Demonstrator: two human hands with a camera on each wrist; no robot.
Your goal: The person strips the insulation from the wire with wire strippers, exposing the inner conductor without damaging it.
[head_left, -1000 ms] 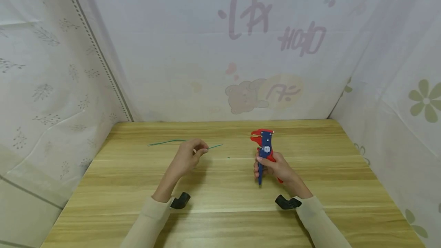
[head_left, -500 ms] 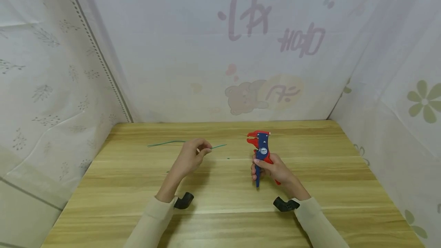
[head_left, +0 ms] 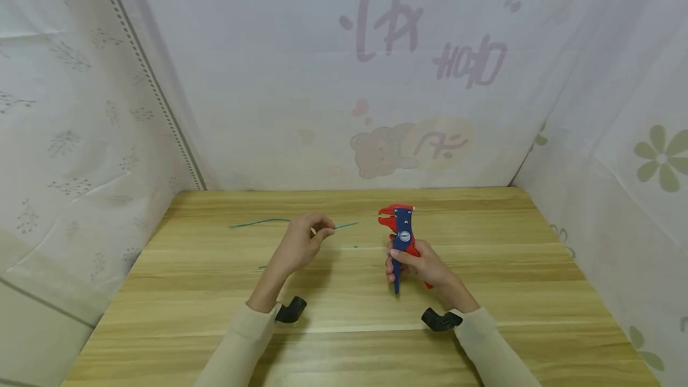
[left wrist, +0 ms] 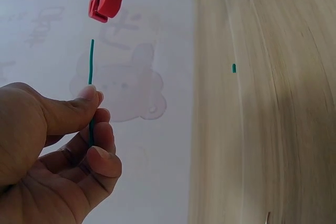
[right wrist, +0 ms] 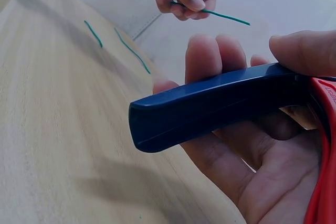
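My left hand [head_left: 303, 243] pinches a green wire [head_left: 346, 225] between thumb and fingers, its free end pointing right. In the left wrist view a straight length of the wire [left wrist: 91, 59] sticks out past the thumb. My right hand [head_left: 419, 264] grips red and blue wire strippers [head_left: 404, 236] by the handles, upright above the table. Their red jaws face left and stand apart, with a small gap between them and the wire's tip. Up close, the right wrist view shows the fingers around the blue handle [right wrist: 194, 98].
More green wire [head_left: 258, 222] lies at the table's back left, and another piece [head_left: 262, 267] shows beside my left forearm. A tiny green scrap [head_left: 356, 246] lies between my hands on the wooden table [head_left: 349, 351]. A patterned curtain [head_left: 269, 106] hangs behind the table.
The strippers in my right hand have moved left, and my left hand has shifted slightly right with its wire. The gap between wire tip and strippers has narrowed.
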